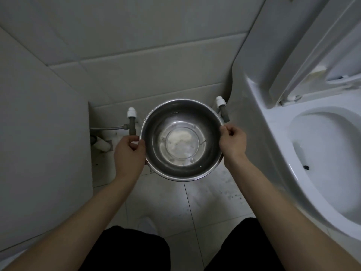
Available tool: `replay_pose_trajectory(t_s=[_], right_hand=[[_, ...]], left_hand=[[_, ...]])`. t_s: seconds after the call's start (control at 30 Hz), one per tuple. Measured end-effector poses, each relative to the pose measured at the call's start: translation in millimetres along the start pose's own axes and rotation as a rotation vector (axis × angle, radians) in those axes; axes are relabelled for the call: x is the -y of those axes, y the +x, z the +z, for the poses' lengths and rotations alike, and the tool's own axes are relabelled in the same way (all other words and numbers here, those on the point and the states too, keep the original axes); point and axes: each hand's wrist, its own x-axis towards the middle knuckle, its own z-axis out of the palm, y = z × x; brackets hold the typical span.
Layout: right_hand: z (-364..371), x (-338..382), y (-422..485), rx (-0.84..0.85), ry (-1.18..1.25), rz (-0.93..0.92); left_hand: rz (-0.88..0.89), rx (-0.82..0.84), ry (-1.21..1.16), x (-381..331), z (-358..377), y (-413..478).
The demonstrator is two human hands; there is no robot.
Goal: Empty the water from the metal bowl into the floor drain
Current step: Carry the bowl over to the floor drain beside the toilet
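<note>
Bowl (181,139) held level over the floor (211,202), mouth up toward camera, round so no long axis. Clear water inside, shallow, pale glare at the base. Left hand (130,151) pinches the left rim, thumb over the edge; right hand (233,141) pinches the right rim, fingers curled closed on it. Two valves with white caps flank the bowl by the wall: left valve (131,121), right valve (222,108), each just beside a hand. Toilet (273,153) to the right, seat up, close to the right forearm. Drain not visible. Dark trousers at bottom edge.
</note>
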Motion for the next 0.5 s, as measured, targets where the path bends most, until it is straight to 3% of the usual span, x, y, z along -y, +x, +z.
replay_pose_trajectory(t_s=[0.5], right_hand=[[30.7, -61.8, 52.3, 0.077, -0.089, -0.084]], left_hand=[[-0.107, 0.091, -0.011, 67.7, 43.2, 32.6]])
